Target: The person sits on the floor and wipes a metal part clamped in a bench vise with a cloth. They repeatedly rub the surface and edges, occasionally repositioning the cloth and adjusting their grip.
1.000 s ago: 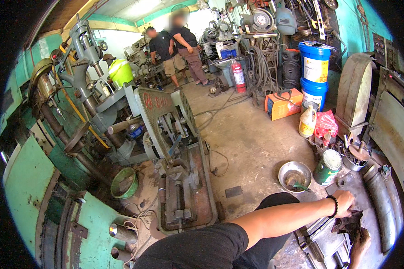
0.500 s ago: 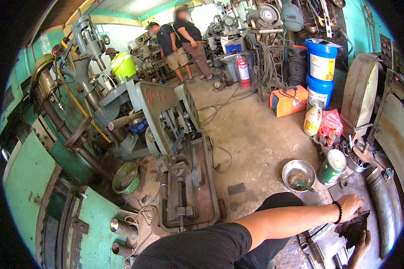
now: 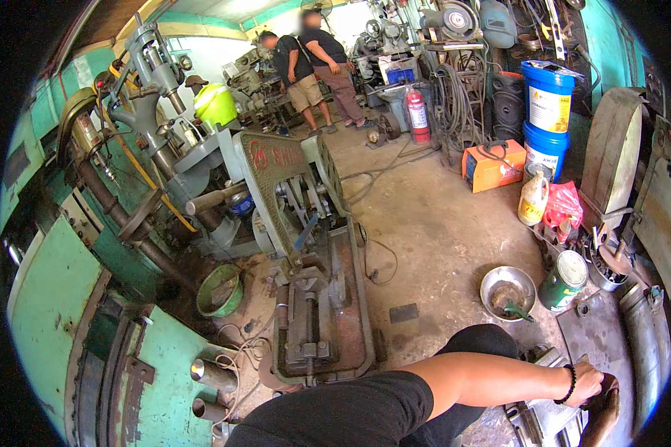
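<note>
Reaching across to the lower right, my left arm ends in my left hand (image 3: 588, 382), closed on a dark rag (image 3: 610, 383) of which only a small bit shows. My right hand (image 3: 601, 419) is close below it at the same rag, its fingers mostly hidden. Both hands are over a flat grey metal plate (image 3: 590, 328). Just left of them lies an assembly of bare metal parts (image 3: 544, 417) by my knee.
A steel bowl (image 3: 508, 293) with a green-handled tool and a green can (image 3: 563, 281) stand beyond the plate. Metal cylinders (image 3: 643, 335) lie at the right. A power saw (image 3: 306, 283) stands on the left. Two people (image 3: 306, 67) stand at the back.
My hands have drawn together and lower, and the rag, spread between them before, is now bunched and mostly hidden. The whole view has shifted slightly.
</note>
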The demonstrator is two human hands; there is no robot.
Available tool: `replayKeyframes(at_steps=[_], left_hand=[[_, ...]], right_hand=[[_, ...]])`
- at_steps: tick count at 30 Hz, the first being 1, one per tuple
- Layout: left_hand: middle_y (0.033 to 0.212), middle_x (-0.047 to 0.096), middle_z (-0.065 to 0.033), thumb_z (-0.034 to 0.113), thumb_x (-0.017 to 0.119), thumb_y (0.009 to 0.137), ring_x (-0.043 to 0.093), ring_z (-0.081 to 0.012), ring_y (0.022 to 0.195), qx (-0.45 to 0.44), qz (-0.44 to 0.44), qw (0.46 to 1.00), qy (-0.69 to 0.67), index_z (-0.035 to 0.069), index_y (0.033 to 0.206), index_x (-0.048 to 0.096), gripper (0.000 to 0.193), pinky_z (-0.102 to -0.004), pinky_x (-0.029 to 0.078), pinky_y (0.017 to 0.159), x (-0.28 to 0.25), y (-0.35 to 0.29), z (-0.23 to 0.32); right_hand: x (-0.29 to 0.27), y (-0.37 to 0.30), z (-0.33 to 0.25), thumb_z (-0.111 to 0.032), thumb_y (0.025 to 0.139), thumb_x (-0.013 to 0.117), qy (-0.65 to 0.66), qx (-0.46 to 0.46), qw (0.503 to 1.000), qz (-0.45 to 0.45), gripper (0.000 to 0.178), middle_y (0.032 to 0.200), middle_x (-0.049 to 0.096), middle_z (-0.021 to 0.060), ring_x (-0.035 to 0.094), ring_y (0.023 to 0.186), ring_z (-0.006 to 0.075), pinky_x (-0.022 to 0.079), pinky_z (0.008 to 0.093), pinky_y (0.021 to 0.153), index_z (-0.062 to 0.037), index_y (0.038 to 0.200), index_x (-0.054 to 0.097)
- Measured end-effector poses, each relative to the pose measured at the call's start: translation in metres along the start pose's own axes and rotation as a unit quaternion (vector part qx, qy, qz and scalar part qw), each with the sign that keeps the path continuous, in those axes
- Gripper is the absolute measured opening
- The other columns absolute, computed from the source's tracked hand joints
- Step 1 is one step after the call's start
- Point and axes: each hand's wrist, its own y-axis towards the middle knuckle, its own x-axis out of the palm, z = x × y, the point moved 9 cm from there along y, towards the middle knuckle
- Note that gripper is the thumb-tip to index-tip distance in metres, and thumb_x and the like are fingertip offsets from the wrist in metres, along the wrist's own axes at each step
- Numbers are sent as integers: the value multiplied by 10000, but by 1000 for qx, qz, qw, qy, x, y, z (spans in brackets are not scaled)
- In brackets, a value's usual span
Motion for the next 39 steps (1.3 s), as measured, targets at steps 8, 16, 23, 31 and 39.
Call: replayKeyframes(at_steps=[8, 16, 23, 31, 39], left_hand=[[944, 632, -233, 142, 656, 738, 666, -381, 866, 1, -11, 1000, 28, -35, 838, 658, 203, -458, 547, 771, 19, 4, 1], [971, 619, -223, 163, 592, 840, 659, -368, 894, 4, -4, 999, 47, -29, 861, 656, 203, -472, 535, 798, 24, 4, 3], [1018, 601, -225, 157, 572, 860, 648, -370, 927, 3, -31, 998, 47, -25, 857, 661, 203, -482, 525, 818, 27, 5, 7], [1021, 604, -198, 189, 604, 831, 628, -320, 964, 23, -4, 995, 96, 6, 852, 685, 202, -436, 516, 829, 35, 11, 9], [1062, 578, -178, 215, 680, 758, 612, -299, 997, 50, -11, 993, 104, 9, 972, 669, 298, -419, 510, 856, 37, 10, 14]], right_hand=[[12, 14, 15, -456, 987, 438, 48, 34, 976, -208, 630, 1423, 470, 201, 493, 1277, 345, 433, 534, 1052, -27, 1448, 417], [-22, 27, 19, -409, 1031, 394, 57, 15, 993, -106, 555, 1316, 555, 184, 548, 1196, 311, 448, 478, 1029, -30, 1432, 448], [19, 8, 2, -439, 1022, 461, -15, -20, 965, -260, 542, 1389, 529, 150, 522, 1239, 298, 429, 461, 1060, -71, 1419, 481], [-27, 12, -5, -239, 915, 717, -17, -95, 995, 6, 444, 1287, 588, 166, 599, 1089, 310, 561, 487, 851, -87, 1308, 578], [-70, 19, -7, -138, 862, 773, -48, -185, 977, 98, 410, 1235, 603, 140, 622, 979, 276, 593, 463, 757, -60, 1230, 610]])
